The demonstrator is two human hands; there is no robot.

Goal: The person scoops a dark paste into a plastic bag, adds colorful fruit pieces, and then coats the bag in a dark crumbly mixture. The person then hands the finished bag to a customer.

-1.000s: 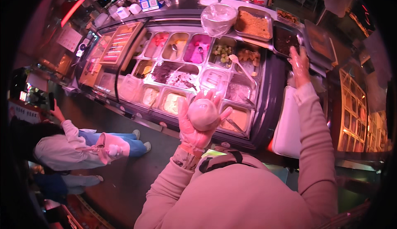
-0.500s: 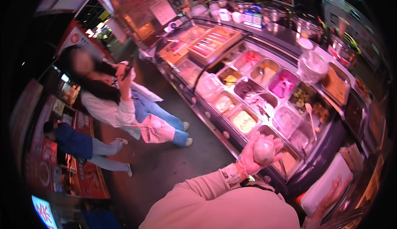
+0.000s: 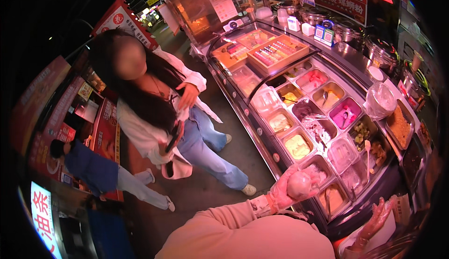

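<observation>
— What does the head view show at the glass-fronted topping counter [image 3: 262,132]?

— The left hand [image 3: 292,189], in a thin clear glove, hangs just in front of the counter's near end, fingers curled up around a pale pink ball [image 3: 299,184] that sits in the palm. I'd judge it's cupped from below because the ball is soft and round and would roll off a flat hand.

— And the other one?

— The right hand [image 3: 376,217], also gloved, sits low at the counter's near right corner, fingers spread wide and holding nothing; it seems to rest by a white edge there, though I can't tell if it touches.

— What's inside the counter?

— Rows of steel tubs: yellow cream [image 3: 298,145], a magenta filling [image 3: 345,115], brown crumbs [image 3: 401,125]. A clear lidded container [image 3: 343,152] lies just behind the ball.

— Anyone else?

— A person in a white jacket and jeans [image 3: 177,128] stands on the customer side, well left of the counter, one hand at the chest.
</observation>
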